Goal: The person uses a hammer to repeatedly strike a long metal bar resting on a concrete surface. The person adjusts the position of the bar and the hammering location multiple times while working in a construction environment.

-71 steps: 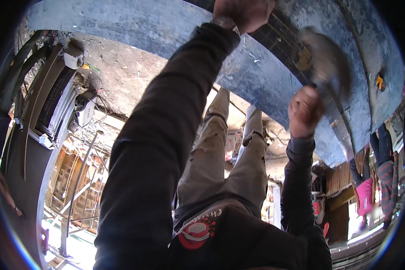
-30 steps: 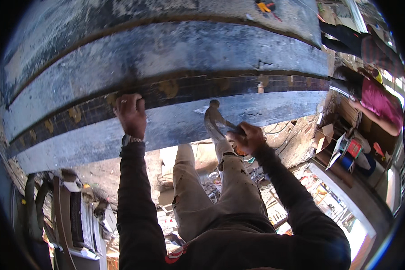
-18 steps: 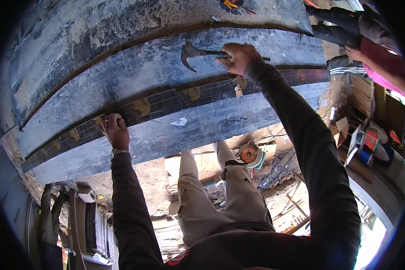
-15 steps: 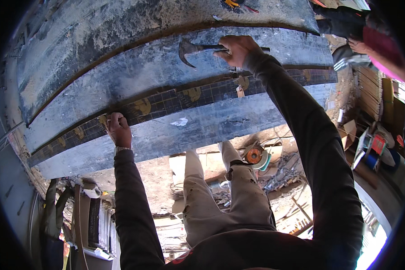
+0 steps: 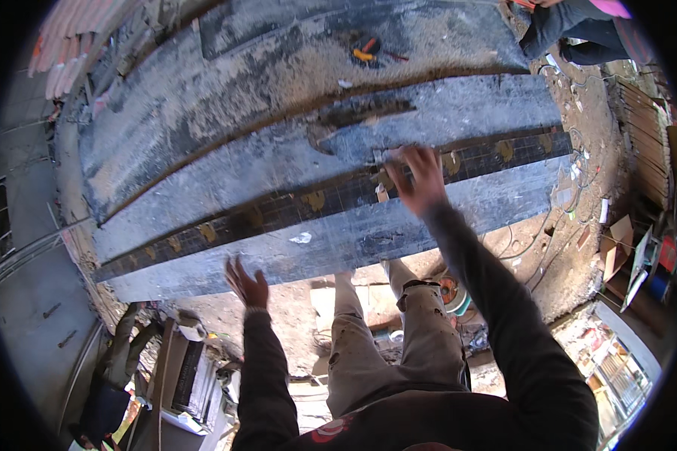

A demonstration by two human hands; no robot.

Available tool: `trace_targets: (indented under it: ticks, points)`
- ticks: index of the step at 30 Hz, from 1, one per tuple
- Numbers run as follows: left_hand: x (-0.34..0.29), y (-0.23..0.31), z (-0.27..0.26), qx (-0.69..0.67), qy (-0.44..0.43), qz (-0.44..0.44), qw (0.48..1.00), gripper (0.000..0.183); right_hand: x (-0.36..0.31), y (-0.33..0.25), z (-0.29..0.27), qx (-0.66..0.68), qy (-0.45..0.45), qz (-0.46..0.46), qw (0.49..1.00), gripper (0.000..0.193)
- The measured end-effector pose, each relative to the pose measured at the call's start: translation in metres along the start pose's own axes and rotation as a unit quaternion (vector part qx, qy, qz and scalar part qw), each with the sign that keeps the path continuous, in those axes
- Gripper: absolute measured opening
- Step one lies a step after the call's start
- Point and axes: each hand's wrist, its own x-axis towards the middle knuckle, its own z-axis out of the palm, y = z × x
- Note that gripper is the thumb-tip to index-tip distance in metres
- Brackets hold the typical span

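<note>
My left hand [image 5: 246,283] is held with its fingers apart, at the near edge of the long blue-grey panel [image 5: 335,240]. It holds nothing. My right hand [image 5: 419,178] reaches across a dark strip [image 5: 267,214] with a grid and yellowish blotches, fingers spread and somewhat blurred. Nothing shows in its grip. Farther off, on the middle blue-grey panel, a claw hammer [image 5: 322,138] shows as a dark, smeared shape; its handle is hard to make out. A small tan piece [image 5: 382,194] sits by the strip, under my right hand. A white scrap [image 5: 301,237] lies on the near panel.
A tool with yellow-orange handles [image 5: 364,54] lies on the far worn panel. Another person's legs [image 5: 579,37] stand at the upper right. Cables and a round orange-centred tool [image 5: 448,289] lie on the ground beyond my legs. Boards [image 5: 643,143] are stacked at the right.
My right hand has let go of the hammer and come nearer. My left hand has left the strip, opened and drawn back to the near edge. The view has shifted.
</note>
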Motion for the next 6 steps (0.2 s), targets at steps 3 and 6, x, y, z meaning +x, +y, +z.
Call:
trace_targets:
  ticks: [3,6]
  points:
    - [-0.115,-0.013,-0.033,0.007,-0.159,-0.051,0.986,0.068,-0.153,0.018,-0.047,0.062,-0.026,0.082,0.994,0.028]
    - [-0.226,-0.008,-0.047,-0.069,-0.419,-0.062,0.903,0.058,-0.411,0.115,-0.124,-0.046,-0.198,0.354,0.913,0.044]
